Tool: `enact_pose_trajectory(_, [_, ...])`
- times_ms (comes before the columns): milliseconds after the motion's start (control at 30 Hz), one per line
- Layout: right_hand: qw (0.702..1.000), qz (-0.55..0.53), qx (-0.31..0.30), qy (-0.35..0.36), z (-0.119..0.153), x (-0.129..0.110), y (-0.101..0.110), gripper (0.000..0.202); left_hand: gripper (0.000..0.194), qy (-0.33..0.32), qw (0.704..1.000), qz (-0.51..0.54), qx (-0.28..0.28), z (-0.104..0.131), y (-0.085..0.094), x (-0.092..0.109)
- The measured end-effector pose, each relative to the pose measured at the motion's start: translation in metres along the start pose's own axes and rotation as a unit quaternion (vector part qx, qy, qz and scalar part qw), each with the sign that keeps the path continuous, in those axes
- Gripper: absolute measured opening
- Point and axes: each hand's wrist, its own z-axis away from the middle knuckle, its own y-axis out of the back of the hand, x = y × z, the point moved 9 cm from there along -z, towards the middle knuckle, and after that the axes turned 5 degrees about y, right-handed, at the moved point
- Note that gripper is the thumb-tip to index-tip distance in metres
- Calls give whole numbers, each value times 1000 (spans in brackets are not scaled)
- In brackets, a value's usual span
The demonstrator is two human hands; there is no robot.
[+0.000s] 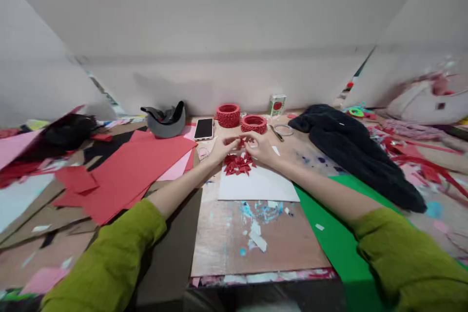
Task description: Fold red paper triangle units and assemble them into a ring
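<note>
My left hand [222, 148] and my right hand [261, 148] meet over the far part of a white sheet [258, 187], fingertips close together in a pinch. Between them shows a small red paper piece [242, 144], partly hidden by the fingers. Just below the hands, a pile of small folded red paper pieces [237, 165] lies on the sheet. Behind my hands stand two red rings built of interlocked folded paper: a taller ring [228, 117] on the left and a lower ring [253, 125] on the right.
A phone [204, 129] and a grey cap [166, 121] lie left of the rings. Red paper sheets [146, 161] spread leftward. Toward the right are a small box [277, 105], a pen-like tool [277, 133], dark cloth [351, 151] and green sheet [331, 229]. A wall rises behind.
</note>
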Motion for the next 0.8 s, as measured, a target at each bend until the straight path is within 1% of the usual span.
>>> enact_pose_trajectory(200, [998, -2, 43, -40, 1, 6, 12, 24, 30, -4, 1000, -21, 3, 2, -3, 7])
enact_pose_trajectory(433, [996, -26, 40, -69, 0, 15, 12, 16, 30, 4, 1000, -26, 4, 0, -2, 7])
enact_pose_trajectory(500, [996, -28, 41, -73, 0, 17, 12, 17, 30, 6, 1000, -22, 6, 1, -1, 6])
enact_pose_trajectory(600, [996, -30, 41, -76, 0, 19, 12, 19, 32, 9, 1000, -15, 4, 1, -1, 4])
enact_pose_trajectory(800, [998, -21, 37, -44, -2, 13, 12, 6, 34, 22, 1000, 1, -17, 0, -6, 2])
